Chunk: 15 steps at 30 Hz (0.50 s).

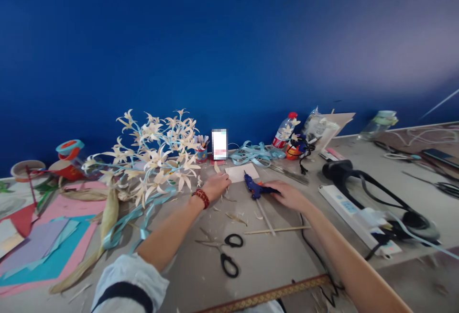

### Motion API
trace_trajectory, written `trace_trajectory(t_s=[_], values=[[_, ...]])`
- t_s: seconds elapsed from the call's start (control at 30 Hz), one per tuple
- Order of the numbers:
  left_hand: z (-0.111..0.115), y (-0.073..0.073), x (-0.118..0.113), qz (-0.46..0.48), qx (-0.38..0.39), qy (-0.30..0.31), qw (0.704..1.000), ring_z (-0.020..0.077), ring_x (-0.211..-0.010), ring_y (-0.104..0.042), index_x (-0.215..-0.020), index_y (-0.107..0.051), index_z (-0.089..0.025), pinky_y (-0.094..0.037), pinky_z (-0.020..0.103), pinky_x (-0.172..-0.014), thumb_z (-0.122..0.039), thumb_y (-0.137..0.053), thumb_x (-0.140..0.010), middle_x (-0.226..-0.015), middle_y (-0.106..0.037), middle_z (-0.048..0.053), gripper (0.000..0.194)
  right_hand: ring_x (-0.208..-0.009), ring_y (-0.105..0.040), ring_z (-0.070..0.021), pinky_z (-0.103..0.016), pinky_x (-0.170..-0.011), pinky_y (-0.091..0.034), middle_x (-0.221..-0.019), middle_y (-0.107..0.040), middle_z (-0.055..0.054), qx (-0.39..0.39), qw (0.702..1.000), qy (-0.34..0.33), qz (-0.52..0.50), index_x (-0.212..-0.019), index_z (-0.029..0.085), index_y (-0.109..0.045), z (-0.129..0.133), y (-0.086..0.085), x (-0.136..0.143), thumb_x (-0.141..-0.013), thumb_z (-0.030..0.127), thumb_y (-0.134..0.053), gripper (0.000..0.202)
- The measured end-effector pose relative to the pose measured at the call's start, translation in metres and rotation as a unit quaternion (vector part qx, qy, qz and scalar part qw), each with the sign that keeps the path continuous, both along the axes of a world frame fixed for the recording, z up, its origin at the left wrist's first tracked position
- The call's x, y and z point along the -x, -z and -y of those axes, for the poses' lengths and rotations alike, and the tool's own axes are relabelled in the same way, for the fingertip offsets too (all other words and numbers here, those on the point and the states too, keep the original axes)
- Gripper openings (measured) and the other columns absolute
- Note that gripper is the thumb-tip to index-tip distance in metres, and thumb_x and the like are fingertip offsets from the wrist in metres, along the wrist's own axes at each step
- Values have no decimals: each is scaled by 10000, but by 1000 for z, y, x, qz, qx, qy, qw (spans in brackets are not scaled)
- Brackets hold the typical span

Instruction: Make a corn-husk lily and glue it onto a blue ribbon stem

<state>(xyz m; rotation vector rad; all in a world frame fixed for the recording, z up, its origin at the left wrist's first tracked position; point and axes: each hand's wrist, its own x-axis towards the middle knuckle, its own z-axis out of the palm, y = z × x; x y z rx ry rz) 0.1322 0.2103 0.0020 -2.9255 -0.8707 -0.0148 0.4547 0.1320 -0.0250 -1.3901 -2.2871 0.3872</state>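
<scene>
a: hands?
b: two. right hand point(289, 194) closed round one blue glue gun point(257, 188) mid-worktop point(265, 265), nozzle toward one white card point(242, 172). left hand point(216, 186), fingers curled, tips down beside that card; can't tell if it pinches anything.
a: rest?
b: one pair of black scissors point(226, 252) near the front edge, two thin sticks point(274, 229), one flower spray point(154, 157) at left, one power strip point(353, 212) at right.

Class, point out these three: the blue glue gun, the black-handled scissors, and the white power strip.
glue gun point(255, 188), head view, on its blue body
scissors point(229, 255), head view, between the black handle loops
power strip point(344, 205), head view, on its white top
</scene>
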Motion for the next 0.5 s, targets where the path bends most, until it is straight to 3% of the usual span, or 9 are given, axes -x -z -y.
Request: trace_trajectory(t_s=[0.17, 0.33, 0.5], values=[[11, 1, 0, -2, 6, 30, 1000, 234, -1018, -627, -1219, -572, -172, -543, 443, -843, -307, -582, -922, -1231, -601, 102, 327, -1122, -612, -290, -467, -999, -454, -1234, -662, -87, 29, 999, -7, 16, -1214, 242, -631, 6, -13, -3, -776, 131, -523, 465], [17, 0, -1, 0, 8, 28, 1000, 238, -1018, -627, -1224, -567, -164, -544, 447, -840, -308, -589, -918, -1226, -602, 102, 338, -1004, -645, -279, -394, -895, -503, -1133, -685, -76, 64, 997, -11, 28, -1121, 235, -646, -2, -36, 4, -741, 134, -563, 402], [17, 1, -4, 1, 19, 11, 1000, 231, -1017, -626, -1213, -577, -175, -543, 439, -846, -307, -578, -925, -1233, -601, 103, 317, -1051, -616, -309, -407, -910, -492, -1148, -662, -66, 82, 996, -32, 22, -1103, 250, -647, -9, -37, 18, -652, 123, -625, 469]])
